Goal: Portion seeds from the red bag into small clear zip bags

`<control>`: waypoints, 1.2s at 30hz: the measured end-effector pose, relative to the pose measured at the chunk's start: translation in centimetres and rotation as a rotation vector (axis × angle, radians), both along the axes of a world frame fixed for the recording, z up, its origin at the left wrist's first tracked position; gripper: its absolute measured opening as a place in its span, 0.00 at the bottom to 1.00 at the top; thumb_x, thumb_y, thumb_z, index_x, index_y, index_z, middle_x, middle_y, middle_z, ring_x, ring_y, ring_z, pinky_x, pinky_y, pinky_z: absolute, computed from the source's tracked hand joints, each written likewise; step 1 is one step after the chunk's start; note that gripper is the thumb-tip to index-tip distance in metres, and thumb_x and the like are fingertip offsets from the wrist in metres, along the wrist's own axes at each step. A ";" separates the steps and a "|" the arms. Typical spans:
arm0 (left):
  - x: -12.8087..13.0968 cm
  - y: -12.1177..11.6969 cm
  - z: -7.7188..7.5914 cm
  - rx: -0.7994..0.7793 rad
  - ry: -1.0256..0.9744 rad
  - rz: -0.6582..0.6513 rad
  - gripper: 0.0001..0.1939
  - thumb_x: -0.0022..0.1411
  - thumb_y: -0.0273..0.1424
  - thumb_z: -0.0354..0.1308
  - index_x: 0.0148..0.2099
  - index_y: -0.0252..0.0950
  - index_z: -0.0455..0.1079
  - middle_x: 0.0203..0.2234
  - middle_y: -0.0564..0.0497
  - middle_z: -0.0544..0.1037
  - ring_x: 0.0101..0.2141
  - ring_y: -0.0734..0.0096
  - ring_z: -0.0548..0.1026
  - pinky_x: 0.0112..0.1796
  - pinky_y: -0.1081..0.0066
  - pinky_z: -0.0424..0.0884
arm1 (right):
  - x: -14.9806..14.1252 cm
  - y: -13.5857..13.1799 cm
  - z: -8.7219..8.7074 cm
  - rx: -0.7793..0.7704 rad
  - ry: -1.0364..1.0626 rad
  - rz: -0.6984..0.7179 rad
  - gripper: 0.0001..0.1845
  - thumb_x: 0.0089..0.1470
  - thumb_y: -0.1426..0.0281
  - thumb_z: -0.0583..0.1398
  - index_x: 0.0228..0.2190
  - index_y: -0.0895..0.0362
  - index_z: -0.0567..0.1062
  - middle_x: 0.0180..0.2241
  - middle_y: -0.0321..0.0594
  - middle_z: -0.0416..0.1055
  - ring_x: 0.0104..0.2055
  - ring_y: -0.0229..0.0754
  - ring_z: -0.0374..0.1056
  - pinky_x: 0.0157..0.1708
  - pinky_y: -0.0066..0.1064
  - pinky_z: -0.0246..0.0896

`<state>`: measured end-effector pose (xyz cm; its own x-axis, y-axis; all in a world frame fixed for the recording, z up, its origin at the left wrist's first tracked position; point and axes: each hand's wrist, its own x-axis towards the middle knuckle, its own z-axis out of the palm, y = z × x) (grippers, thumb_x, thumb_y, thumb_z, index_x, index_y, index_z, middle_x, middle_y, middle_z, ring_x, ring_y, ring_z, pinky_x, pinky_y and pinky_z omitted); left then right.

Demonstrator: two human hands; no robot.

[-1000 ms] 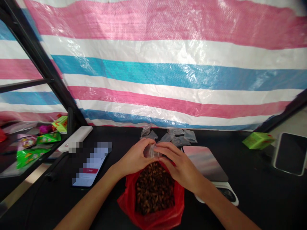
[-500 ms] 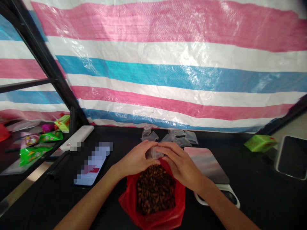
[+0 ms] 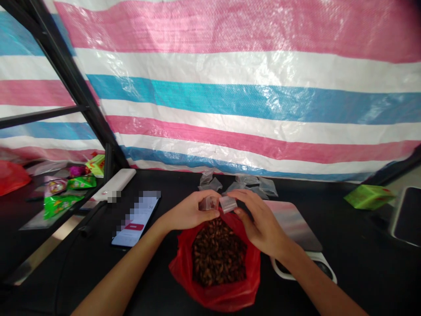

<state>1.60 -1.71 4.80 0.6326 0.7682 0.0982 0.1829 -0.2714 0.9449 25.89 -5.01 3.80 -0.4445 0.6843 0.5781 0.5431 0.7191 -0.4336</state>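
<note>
Both my hands meet above an open red plastic bag full of small dark brown pieces. My left hand and my right hand each pinch an edge of one small clear plastic pouch, held between them just over the bag's far rim. Whether anything is inside the pouch I cannot tell. A loose pile of the same clear pouches lies on the black table just beyond my fingers.
A kitchen scale sits right of the bag, partly under my right forearm. A phone and a white power bank lie at left. A green box and a dark-screened device stand far right. Snack packets fill the left shelf. A striped tarp hangs behind.
My fingers have worked the pouch: it now shows more between the two hands, with my right thumb and fingers drawn a little to the right. The camera has shifted slightly left.
</note>
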 end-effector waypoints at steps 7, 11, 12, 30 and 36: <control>-1.6 0.6 1.0 0.000 0.075 0.013 0.15 0.64 0.38 0.63 0.49 0.36 0.70 0.32 0.54 0.69 0.32 0.72 0.67 0.34 0.72 0.64 | -0.6 -1.0 2.4 -0.174 -0.258 0.193 0.17 0.56 0.79 0.60 0.46 0.52 0.75 0.44 0.42 0.78 0.48 0.49 0.70 0.54 0.45 0.58; -1.7 0.5 1.1 0.036 0.163 -0.006 0.12 0.63 0.36 0.63 0.45 0.37 0.69 0.30 0.56 0.66 0.31 0.73 0.64 0.32 0.73 0.62 | -0.4 -0.9 2.2 -0.200 -0.324 0.162 0.20 0.52 0.82 0.59 0.44 0.52 0.77 0.43 0.41 0.77 0.48 0.49 0.68 0.53 0.44 0.58; -1.7 0.5 1.0 0.033 0.190 -0.028 0.11 0.63 0.36 0.62 0.45 0.37 0.68 0.30 0.56 0.67 0.31 0.73 0.65 0.33 0.73 0.62 | -0.2 -0.8 2.2 -0.201 -0.343 0.150 0.21 0.51 0.83 0.59 0.44 0.52 0.77 0.43 0.41 0.77 0.48 0.49 0.68 0.53 0.44 0.58; -0.8 0.6 -1.3 -0.274 0.142 -0.099 0.17 0.58 0.27 0.60 0.51 0.36 0.71 0.39 0.51 0.79 0.39 0.67 0.76 0.42 0.69 0.71 | -0.4 -0.9 0.3 -0.173 -0.348 0.157 0.25 0.55 0.82 0.58 0.52 0.53 0.74 0.49 0.44 0.75 0.54 0.51 0.65 0.57 0.45 0.55; -0.2 0.5 -2.3 -0.335 0.158 0.073 0.14 0.55 0.28 0.60 0.45 0.35 0.72 0.33 0.52 0.79 0.34 0.67 0.76 0.36 0.70 0.71 | -1.1 -1.3 0.8 -0.259 -0.298 0.193 0.21 0.56 0.82 0.60 0.48 0.52 0.76 0.47 0.39 0.77 0.52 0.46 0.68 0.55 0.41 0.55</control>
